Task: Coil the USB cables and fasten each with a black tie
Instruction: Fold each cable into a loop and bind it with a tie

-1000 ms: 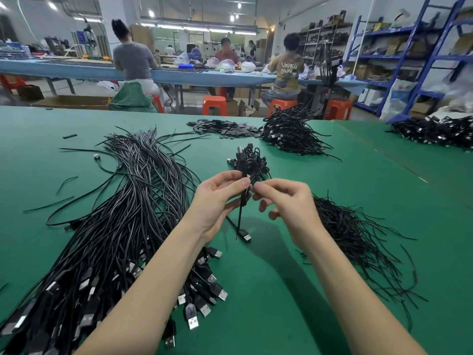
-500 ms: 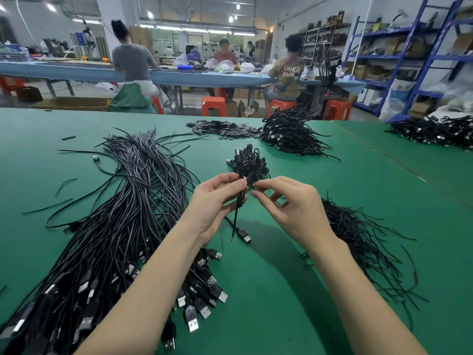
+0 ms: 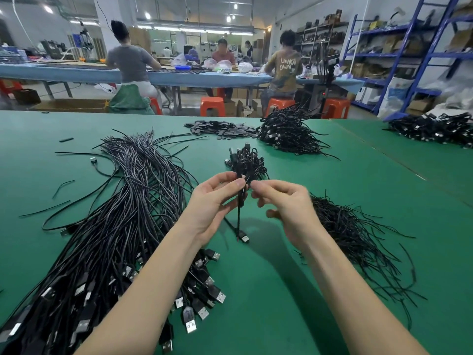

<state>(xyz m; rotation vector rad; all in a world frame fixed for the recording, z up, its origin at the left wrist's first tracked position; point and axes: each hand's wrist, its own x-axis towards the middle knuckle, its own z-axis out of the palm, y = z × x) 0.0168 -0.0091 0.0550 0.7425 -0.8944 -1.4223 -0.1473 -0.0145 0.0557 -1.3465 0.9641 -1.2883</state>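
My left hand [image 3: 212, 203] grips a coiled black USB cable [image 3: 240, 201] above the green table [image 3: 256, 290]; one cable end hangs down and its plug [image 3: 243, 237] lies on the table. My right hand [image 3: 286, 206] pinches a thin black tie at the top of the coil, fingertips meeting my left thumb; the tie is mostly hidden by my fingers. A big bundle of uncoiled USB cables [image 3: 112, 226] lies to the left. Loose black ties [image 3: 358, 234] are heaped on the right. A small pile of tied coils [image 3: 247, 161] sits just beyond my hands.
Further back lie a heap of flat black pieces [image 3: 222, 128] and a larger cable pile [image 3: 289, 131]. Another pile [image 3: 435, 128] sits on the adjoining table at right. Stray ties [image 3: 61, 185] lie at far left. People sit at a blue bench behind; blue shelving stands at right.
My hands stayed almost in place. My right-hand fingers shifted at the top of the coil, working the tie, and the dangling cable end swung slightly.
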